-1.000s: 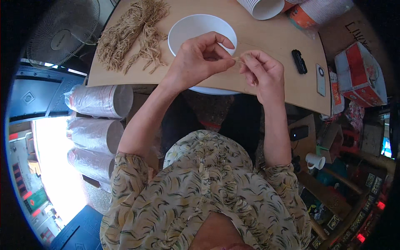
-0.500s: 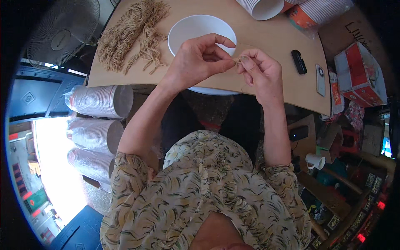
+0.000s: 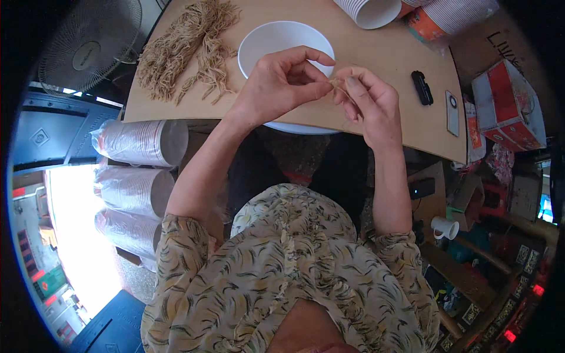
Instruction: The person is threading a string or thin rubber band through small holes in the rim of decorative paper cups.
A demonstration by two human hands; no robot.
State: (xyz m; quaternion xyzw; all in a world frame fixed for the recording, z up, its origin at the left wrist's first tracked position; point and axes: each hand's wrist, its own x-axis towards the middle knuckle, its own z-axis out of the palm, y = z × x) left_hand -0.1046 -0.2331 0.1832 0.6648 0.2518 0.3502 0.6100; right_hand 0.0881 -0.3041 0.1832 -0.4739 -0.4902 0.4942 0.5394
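My left hand point(image 3: 276, 85) and my right hand point(image 3: 376, 103) meet above the table's near edge, just right of a white bowl point(image 3: 259, 44). Between their fingertips shows a thin pale tan strand point(image 3: 337, 84), too small to make out fully. My left thumb and a bent finger pinch one end while the index finger reaches out above. On the right, my thumb presses the strand against curled fingers. A heap of tan, stringy strands point(image 3: 179, 53) lies left of the bowl. My left hand and wrist cover part of the bowl.
On the table point(image 3: 406, 126) lie a black case point(image 3: 421, 87) and a phone point(image 3: 452, 113). Stacked paper tubs point(image 3: 371, 12) stand at the far right. Wrapped tub stacks point(image 3: 141, 143) sit left, below a fan point(image 3: 88, 56). Another white rim point(image 3: 303, 128) shows below the table edge.
My right thumb has shifted slightly right and up, and the right hand has turned a little. The left hand stays almost in place.
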